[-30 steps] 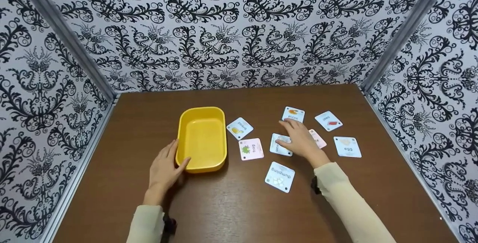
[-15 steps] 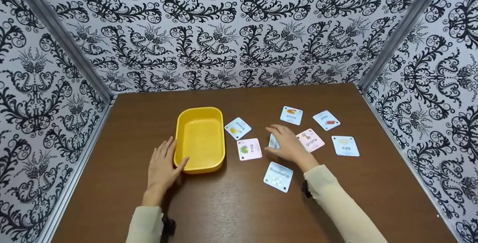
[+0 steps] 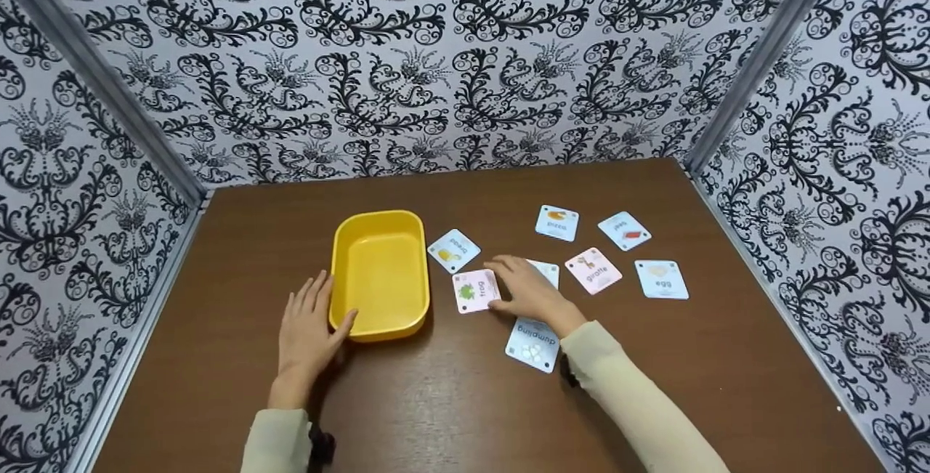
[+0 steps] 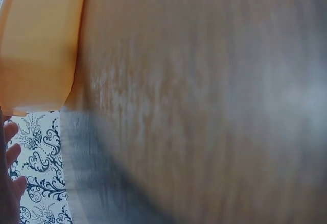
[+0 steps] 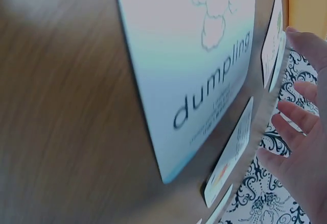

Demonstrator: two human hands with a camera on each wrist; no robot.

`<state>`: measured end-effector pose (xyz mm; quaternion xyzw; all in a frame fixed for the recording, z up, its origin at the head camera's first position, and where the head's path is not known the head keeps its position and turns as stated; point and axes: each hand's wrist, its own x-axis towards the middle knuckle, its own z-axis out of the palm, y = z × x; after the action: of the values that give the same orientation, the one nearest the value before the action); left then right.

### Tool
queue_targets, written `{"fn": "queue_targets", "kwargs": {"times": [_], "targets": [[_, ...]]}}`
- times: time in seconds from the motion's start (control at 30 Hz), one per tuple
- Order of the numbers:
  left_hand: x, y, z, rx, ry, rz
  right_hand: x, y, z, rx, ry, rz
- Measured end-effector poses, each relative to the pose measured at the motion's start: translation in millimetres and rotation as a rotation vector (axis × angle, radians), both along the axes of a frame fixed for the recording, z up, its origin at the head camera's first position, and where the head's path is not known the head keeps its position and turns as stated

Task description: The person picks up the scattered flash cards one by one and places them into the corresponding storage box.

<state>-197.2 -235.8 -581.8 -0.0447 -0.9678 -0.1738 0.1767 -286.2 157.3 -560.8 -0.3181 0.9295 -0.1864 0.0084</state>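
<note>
My left hand (image 3: 306, 331) rests against the left side of the yellow tub (image 3: 381, 284), thumb at its rim and fingers extended along the outside. The left wrist view catches those fingers (image 4: 13, 155) beside the tub wall. My right hand (image 3: 534, 295) hovers at the right edge of the pink frog card (image 3: 474, 290), thumb and fingers apart. Beneath that palm a pale blue card (image 3: 548, 270) is partly hidden. The dumpling card (image 3: 532, 349) lies below the right wrist. In the right wrist view, that hand (image 5: 304, 142) has loosely spread fingers.
A bread card (image 3: 454, 250) lies between the tub and the frog card. Farther right are the giraffe card (image 3: 593, 270), pizza card (image 3: 557, 223), egg card (image 3: 661, 279) and a card with a red picture (image 3: 625, 230). Patterned walls enclose the brown table (image 3: 436, 415).
My right hand has moved left, from over the giraffe and pale blue cards to the frog card, uncovering the giraffe card. The left hand stays at the tub.
</note>
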Motion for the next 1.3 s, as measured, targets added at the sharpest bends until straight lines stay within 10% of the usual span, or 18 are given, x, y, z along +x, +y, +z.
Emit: {"fn": "queue_targets", "kwargs": {"times": [1.3], "targets": [[-0.9,-1.0,-3.0,0.022,0.032,-0.006,-2.1,-15.8,0.7,0.014,-0.134,-0.129]]}}
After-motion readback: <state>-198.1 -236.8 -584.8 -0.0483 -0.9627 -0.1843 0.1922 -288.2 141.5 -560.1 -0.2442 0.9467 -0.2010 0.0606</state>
